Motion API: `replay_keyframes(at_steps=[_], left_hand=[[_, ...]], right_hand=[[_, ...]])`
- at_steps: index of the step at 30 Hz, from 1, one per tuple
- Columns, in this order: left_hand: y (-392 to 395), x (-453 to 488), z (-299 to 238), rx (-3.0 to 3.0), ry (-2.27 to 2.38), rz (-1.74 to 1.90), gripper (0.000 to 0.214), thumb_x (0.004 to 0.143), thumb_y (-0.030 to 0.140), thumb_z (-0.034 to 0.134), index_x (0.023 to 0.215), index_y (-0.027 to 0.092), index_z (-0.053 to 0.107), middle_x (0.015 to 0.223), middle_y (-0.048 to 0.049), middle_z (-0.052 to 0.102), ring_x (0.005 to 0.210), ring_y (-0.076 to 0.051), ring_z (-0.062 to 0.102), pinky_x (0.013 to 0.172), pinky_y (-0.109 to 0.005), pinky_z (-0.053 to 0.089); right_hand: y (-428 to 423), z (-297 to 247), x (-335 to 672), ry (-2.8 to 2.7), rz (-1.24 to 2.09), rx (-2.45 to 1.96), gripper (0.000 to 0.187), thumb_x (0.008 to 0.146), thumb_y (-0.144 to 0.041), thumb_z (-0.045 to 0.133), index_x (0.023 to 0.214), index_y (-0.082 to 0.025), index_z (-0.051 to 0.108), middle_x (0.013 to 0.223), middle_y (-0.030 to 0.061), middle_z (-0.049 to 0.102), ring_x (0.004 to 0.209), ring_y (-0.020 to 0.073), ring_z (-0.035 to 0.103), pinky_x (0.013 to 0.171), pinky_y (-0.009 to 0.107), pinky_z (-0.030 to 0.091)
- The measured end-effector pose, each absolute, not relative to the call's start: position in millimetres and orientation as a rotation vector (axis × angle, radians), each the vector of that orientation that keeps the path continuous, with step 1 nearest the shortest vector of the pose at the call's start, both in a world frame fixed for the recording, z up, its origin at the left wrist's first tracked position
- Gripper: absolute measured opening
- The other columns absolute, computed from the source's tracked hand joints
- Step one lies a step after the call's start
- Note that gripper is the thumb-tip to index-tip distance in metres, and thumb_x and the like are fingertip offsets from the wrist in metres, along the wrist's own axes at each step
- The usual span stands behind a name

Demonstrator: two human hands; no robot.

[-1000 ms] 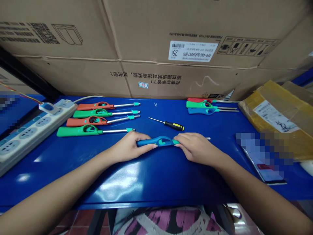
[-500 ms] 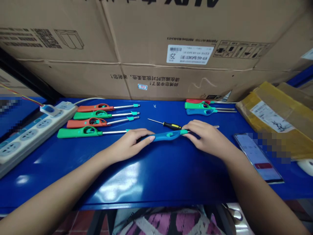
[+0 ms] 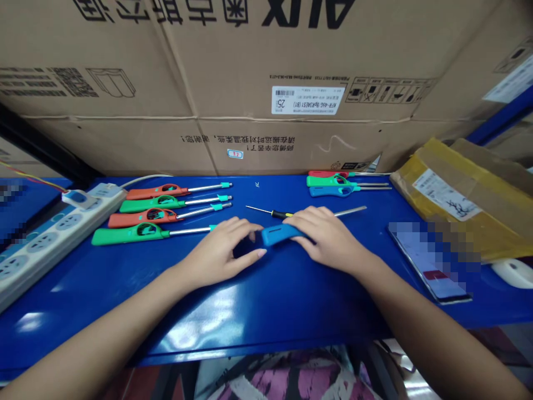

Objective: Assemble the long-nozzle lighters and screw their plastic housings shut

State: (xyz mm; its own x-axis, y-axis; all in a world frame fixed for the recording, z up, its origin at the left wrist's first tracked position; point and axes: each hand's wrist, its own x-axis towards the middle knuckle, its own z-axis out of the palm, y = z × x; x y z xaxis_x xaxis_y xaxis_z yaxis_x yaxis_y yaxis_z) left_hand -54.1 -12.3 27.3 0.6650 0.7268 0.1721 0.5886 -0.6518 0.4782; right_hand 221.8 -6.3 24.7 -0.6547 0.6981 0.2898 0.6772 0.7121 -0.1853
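Hands near each other at the middle of the blue table, not touching one another. Right hand closed palm-down over the blue lighter, fingers wrapped across its body. Handle end exposed to the left of that hand, metal tube exposed to the right and angled away. Lighter low over the table; contact with the surface not discernible. Left hand loose and cupped, holding nothing, thumb and forefinger either side of the handle end; contact not discernible.

Screwdriver just behind the hands, its black-and-yellow handle beside the right fingers. Four lighters in a row to the left — orange, green, orange, green — tubes pointing right. Three more lighters packed closely at the back right. Power strip at far left, cardboard boxes along the back, taped parcel and phone at right.
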Motion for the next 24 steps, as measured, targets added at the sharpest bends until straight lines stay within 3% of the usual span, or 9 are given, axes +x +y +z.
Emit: replay_keyframes(at_steps=[4,8,14,17,21,24], left_hand=[[4.7,-85.6,42.8,2.731,1.181,0.254,0.029,0.087,0.028,0.056,0.114,0.02,0.064,0.116,-0.0094,0.067,0.11,-0.03,0.061,0.096,-0.047,0.047],[20.5,-120.6,42.2,2.769,1.447,0.088,0.033,0.076,0.024,0.057,0.107,0.022,0.067,0.113,-0.0106,0.07,0.109,-0.037,0.062,0.093,-0.052,0.048],[27.6,-139.7,38.9,2.569,1.542,-0.118,0.019,0.077,0.018,0.052,0.09,0.023,0.064,0.094,-0.0068,0.073,0.081,-0.029,0.068,0.066,-0.036,0.048],[25.6,-133.9,41.6,2.555,1.476,-0.098,0.018,0.079,0.016,0.053,0.09,0.023,0.065,0.089,-0.0041,0.073,0.075,-0.025,0.068,0.062,-0.032,0.046],[12.7,-104.4,35.1,2.61,1.094,0.105,0.02,0.092,0.02,0.052,0.104,0.023,0.068,0.103,-0.0043,0.074,0.086,-0.022,0.07,0.077,-0.032,0.052],[-5.6,-72.8,29.3,2.62,0.846,0.425,0.031,0.101,0.028,0.052,0.13,0.024,0.061,0.12,-0.0053,0.072,0.108,-0.019,0.068,0.097,-0.033,0.05]], right_hand=[[18.5,30.4,265.8,-2.459,0.097,-1.228,0.026,0.096,-0.024,0.058,0.122,-0.021,0.062,0.123,0.0099,0.069,0.113,0.0285,0.061,0.097,0.045,0.047],[34.0,25.1,297.2,-2.416,-0.038,-1.467,0.029,0.092,-0.026,0.062,0.12,-0.019,0.064,0.122,0.0127,0.07,0.114,0.0334,0.061,0.098,0.049,0.047],[41.8,13.6,308.5,-2.421,-0.007,-1.631,0.028,0.092,-0.027,0.058,0.118,-0.026,0.067,0.124,0.0105,0.067,0.118,0.0349,0.057,0.097,0.055,0.045],[45.3,10.0,311.8,-2.281,-0.063,-1.754,0.028,0.089,-0.029,0.062,0.115,-0.026,0.07,0.125,0.0133,0.062,0.12,0.0382,0.054,0.094,0.058,0.046],[49.3,5.0,314.4,-2.091,-0.006,-1.865,0.036,0.082,-0.022,0.063,0.117,-0.024,0.069,0.124,0.0154,0.059,0.122,0.0388,0.053,0.095,0.056,0.048],[49.2,2.8,308.3,-2.045,0.019,-1.82,0.041,0.079,-0.017,0.061,0.119,-0.023,0.068,0.125,0.0149,0.059,0.121,0.0383,0.053,0.097,0.057,0.048]])
